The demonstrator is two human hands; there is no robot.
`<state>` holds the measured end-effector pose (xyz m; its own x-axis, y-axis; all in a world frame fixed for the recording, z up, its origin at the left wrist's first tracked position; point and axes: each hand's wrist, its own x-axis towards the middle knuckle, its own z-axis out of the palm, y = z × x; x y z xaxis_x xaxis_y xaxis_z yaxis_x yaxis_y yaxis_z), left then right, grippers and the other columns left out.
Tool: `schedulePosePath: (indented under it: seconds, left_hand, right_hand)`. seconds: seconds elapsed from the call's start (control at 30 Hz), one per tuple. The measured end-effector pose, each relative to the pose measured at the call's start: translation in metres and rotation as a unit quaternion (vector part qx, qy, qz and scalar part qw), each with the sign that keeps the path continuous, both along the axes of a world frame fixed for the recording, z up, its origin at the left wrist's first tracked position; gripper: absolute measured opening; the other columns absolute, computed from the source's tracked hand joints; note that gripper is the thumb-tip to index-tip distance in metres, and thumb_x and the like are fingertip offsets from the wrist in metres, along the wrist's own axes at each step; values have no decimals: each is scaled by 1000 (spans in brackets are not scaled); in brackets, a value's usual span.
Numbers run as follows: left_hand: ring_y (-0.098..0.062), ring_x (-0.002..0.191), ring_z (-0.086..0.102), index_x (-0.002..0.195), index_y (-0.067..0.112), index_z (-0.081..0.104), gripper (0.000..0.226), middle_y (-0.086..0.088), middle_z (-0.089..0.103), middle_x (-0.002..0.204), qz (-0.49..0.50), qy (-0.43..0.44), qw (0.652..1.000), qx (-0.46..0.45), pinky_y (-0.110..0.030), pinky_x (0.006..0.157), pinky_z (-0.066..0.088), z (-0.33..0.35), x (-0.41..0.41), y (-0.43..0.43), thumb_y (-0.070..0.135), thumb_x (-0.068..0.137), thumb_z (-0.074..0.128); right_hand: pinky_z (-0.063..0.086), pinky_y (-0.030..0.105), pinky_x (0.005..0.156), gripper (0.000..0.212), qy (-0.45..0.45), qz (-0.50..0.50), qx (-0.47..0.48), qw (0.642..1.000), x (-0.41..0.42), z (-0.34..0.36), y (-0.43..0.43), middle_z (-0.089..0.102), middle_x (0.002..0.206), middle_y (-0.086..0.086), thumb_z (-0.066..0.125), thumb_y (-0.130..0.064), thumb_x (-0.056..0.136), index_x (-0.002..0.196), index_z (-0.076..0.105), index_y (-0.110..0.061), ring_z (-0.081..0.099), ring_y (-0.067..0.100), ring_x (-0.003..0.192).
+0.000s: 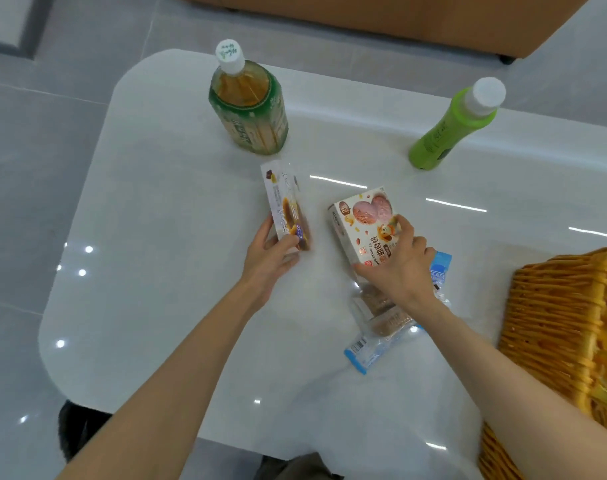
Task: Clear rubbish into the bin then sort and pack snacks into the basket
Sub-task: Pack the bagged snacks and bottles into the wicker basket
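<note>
Your two bare forearms reach forward, drawing slightly toward each other. Your left hand (269,259) grips the near end of a narrow box (286,206), with digits wrapped on both sides of it. Just to its right, your right hand (400,268) lies palm-down, its fingers curled over the near end of a cookie box (360,223).

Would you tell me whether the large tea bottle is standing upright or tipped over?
Upright: the tea bottle stands on its base on the table, with its white cap on top.
</note>
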<state>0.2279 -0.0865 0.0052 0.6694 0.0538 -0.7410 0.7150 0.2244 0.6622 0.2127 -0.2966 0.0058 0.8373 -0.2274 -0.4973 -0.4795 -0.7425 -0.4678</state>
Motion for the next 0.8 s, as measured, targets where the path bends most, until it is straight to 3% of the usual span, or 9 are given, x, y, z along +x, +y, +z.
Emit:
schedulePosePath:
  seconds: [0.07,0.17,0.23,0.37,0.43,0.53,0.63,0.8]
  left_hand:
    - [-21,109,63,143,23,42,59,-7,60,130,31,18,999,14,-34,87,56,-3,-15,8,10,89,64]
    - [-20,111,63,144,14,39,66,-8,55,136,49,24,996,65,-23,78,58,-8,-28,18,10,86,68]
    - [-21,108,64,140,15,46,59,-7,60,127,40,34,995,82,-21,78,57,-9,-32,24,8,86,67]
    - [-17,95,61,135,20,51,49,-7,64,113,-72,76,988,116,-27,82,51,-2,-41,32,13,88,66]
    - [-11,90,58,136,24,50,49,-3,62,111,-157,68,969,177,-26,80,47,0,-50,33,20,90,65]
    - [-14,109,54,142,23,44,57,-1,54,129,-186,89,945,254,-26,89,44,-2,-58,40,34,90,63]
    - [-19,124,48,145,25,40,53,-2,47,140,-122,91,961,229,-39,105,42,-1,-53,49,36,95,54]
    - [-20,131,44,148,26,34,61,4,43,146,-39,69,990,118,-46,104,43,14,-26,44,52,94,49]
  right_hand:
    - [29,36,90,103,-7,3,10,1000,-7,3,11,38,126,14,80,-45,68,147,18,-23,33,31,117]
    - [30,34,86,101,-10,4,29,1000,-16,8,28,38,129,12,79,-47,68,146,20,-24,33,30,120]
    - [31,33,84,101,-19,5,33,999,-19,10,37,37,130,12,80,-47,67,146,21,-23,32,29,121]
    - [31,32,84,100,-48,14,46,998,-20,12,55,37,129,10,79,-52,66,145,23,-25,31,26,121]
    - [31,31,82,101,-50,23,61,997,-18,13,65,37,128,9,80,-50,66,145,22,-26,30,25,121]
    - [32,31,80,103,-46,34,66,996,-16,11,81,36,128,8,80,-51,65,145,21,-27,29,24,122]
    - [35,33,87,107,-38,40,57,997,-14,6,92,33,130,10,79,-59,64,147,18,-28,28,26,123]
    - [37,43,99,100,-65,54,61,995,-7,6,93,44,134,2,75,-56,71,149,19,-27,37,22,123]
